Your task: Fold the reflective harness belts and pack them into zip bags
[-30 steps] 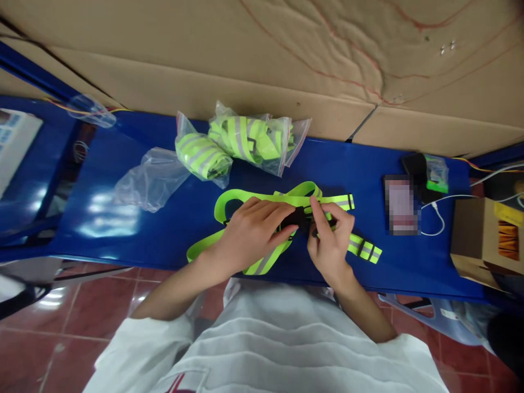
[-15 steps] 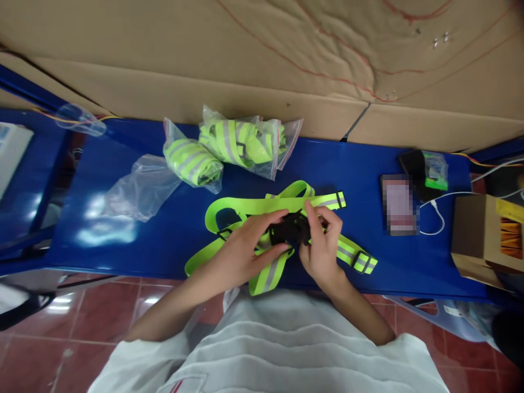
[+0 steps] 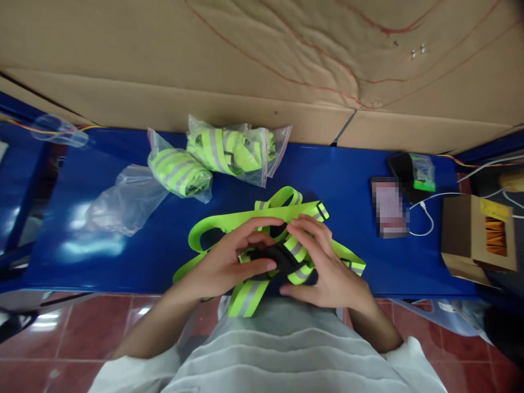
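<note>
A neon yellow-green reflective strap harness (image 3: 249, 297) with grey stripes lies loosely looped at the front of the table. My left hand (image 3: 229, 256) is closed on a black plastic piece (image 3: 282, 256) at the harness's middle, thumb below and fingers above; its exact shape is partly covered. Just right of it, my right hand (image 3: 327, 267) curves around short strap loops coming off the black piece. Its fingertips touch the upper loop, while the thumb stands apart below. A black slide buckle (image 3: 323, 210) sits on a strap end behind the right hand.
Several bagged strap bundles (image 3: 229, 153) lie at the back beside a crumpled clear bag (image 3: 126, 202). To the right are a phone (image 3: 388, 207), a white cable (image 3: 432, 224) and an open cardboard box (image 3: 462, 229). A cardboard panel (image 3: 245, 65) rises behind the blue table (image 3: 347, 169).
The black piece has come lower, nearer my body, and tilted. My right hand has changed from a pinch to a wider curve over the strap loops. The camera view has shifted slightly.
</note>
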The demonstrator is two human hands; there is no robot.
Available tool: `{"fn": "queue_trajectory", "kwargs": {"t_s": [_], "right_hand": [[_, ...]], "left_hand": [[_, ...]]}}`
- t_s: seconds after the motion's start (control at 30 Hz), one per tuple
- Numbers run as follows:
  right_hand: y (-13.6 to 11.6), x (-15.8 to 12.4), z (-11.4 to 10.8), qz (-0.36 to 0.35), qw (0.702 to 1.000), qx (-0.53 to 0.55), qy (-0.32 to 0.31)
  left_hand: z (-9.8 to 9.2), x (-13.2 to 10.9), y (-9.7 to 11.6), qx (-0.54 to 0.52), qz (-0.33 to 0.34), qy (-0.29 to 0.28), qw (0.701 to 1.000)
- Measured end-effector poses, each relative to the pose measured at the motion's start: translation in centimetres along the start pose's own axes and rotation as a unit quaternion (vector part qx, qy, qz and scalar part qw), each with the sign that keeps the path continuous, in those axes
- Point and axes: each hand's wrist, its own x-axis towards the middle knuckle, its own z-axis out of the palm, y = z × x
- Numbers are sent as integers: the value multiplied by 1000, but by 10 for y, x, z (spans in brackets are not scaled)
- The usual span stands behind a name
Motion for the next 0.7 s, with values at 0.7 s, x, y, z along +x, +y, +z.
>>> {"fn": "queue_trajectory", "kwargs": {"t_s": [0.7], "right_hand": [[0,4,2,211,834,485,154]], "left_hand": [[1,-3,-31,-136,24,-129,982]]}}
